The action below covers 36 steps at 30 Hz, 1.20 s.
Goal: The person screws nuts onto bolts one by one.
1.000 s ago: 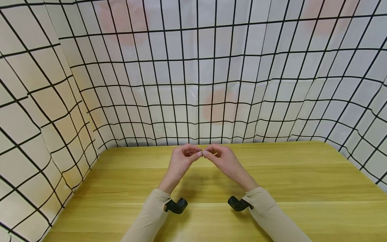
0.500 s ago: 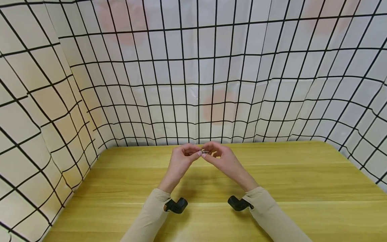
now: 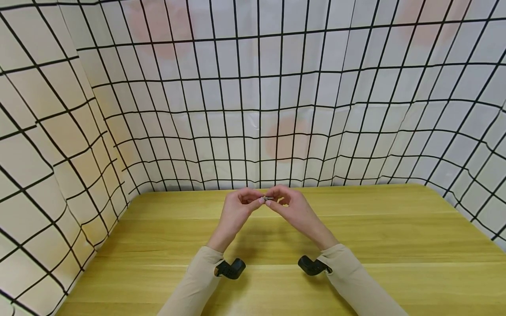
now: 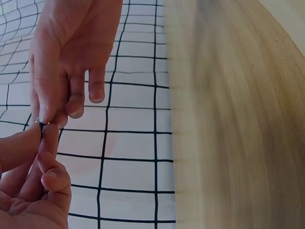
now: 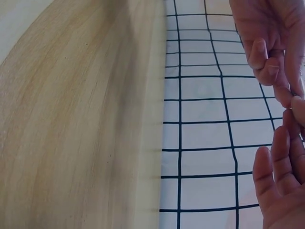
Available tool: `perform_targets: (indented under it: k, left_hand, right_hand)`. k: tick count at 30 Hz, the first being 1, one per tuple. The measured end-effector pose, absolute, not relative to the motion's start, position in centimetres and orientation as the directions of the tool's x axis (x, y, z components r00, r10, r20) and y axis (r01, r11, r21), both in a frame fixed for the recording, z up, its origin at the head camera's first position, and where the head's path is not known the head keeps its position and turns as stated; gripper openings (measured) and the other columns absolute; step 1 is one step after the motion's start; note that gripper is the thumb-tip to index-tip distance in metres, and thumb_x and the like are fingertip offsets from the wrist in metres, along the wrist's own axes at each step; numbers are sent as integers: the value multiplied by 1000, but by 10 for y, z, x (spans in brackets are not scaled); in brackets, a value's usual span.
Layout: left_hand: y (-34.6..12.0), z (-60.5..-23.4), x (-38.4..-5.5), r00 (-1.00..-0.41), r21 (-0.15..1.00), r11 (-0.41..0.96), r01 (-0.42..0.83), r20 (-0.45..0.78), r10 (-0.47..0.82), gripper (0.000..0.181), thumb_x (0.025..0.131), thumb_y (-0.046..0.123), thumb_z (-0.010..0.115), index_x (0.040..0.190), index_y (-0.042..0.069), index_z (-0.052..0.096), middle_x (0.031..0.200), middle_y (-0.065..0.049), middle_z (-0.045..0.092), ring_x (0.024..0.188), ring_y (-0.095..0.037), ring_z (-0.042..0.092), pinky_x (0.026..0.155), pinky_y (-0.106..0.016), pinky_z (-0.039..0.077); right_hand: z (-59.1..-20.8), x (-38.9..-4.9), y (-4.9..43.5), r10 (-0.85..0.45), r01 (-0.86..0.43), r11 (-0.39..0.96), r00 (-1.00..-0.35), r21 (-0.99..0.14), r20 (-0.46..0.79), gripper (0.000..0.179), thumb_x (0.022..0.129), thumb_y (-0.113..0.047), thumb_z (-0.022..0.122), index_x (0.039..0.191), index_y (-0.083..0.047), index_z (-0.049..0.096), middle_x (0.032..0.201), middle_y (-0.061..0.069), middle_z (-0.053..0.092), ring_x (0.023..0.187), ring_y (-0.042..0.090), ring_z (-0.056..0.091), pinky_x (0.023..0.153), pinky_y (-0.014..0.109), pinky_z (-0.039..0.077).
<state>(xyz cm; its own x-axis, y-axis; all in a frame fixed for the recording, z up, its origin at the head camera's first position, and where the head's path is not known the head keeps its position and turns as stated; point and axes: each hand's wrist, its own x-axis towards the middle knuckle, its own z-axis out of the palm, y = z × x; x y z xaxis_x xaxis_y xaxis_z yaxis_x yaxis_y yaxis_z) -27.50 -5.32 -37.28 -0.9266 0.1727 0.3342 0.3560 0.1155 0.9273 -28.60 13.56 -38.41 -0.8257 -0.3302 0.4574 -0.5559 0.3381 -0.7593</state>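
Observation:
In the head view, a small silvery metal piece [image 3: 267, 199] with a thin rod-like end shows between the two hands. It is too small and too covered for its kind to be told. My left hand [image 3: 239, 206] pinches its left end between thumb and forefinger. From the other side, the right hand [image 3: 293, 207] has its thumb and forefinger round the rod-like end. In the left wrist view a glint of the metal piece [image 4: 41, 125] appears where the fingertips meet. Fingers hide most of it in the right wrist view.
Both hands are raised over a wooden table [image 3: 166, 245]. Behind and at the sides hangs a white sheet with black grid lines [image 3: 221, 96]. Black wrist cameras [image 3: 231, 268] stick out from beige sleeves [image 3: 349, 274].
The right thumb and forefinger spread apart, baring more of the metal piece, then draw in a little round it. The left hand stays nearly still.

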Motion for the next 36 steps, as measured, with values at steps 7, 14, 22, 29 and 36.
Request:
perform_targets:
  k: [7,14,22,29,36]
  left_hand:
    - [-53,-373,-276,-924,921,133,365,342,168,9,90,7,72,98,5,74,88,-4,71,84,-20,66,77,-34,53]
    - [-52,-372,-275,-921,921,123,370,348,174,9,90,7,72,98,4,74,88,-5,71,83,-16,66,77,-33,53]
    - [-52,-372,-274,-925,925,121,361,339,172,9,90,7,72,98,5,74,89,-5,71,84,-16,66,78,-33,53]
    - [-52,-372,-274,-926,927,117,357,336,170,8,91,8,72,98,5,75,88,-5,71,86,-23,67,78,-34,53]
    - [-52,-373,-275,-918,915,125,382,361,165,10,91,8,72,99,3,74,87,-6,71,82,-18,66,77,-34,53]
  right_hand:
    - [-382,-283,135,-307,-524,366,-848,-769,433,14,97,-33,65,103,-21,70,96,-5,68,87,16,60,77,40,48]
    - [-381,-281,135,-276,-496,379,-867,-782,415,18,97,-31,65,103,-16,73,102,-3,69,91,18,60,75,39,47]
    - [-375,-276,132,-277,-494,395,-868,-775,413,19,98,-31,64,101,-16,73,100,-4,70,90,17,61,74,38,49]
    - [-382,-282,135,-269,-476,388,-877,-789,397,26,94,-44,66,104,-22,72,99,-9,69,90,15,62,78,41,48]
    - [-381,-283,136,-297,-531,331,-843,-780,448,21,93,-30,71,112,-20,67,101,-5,66,94,15,58,81,42,48]
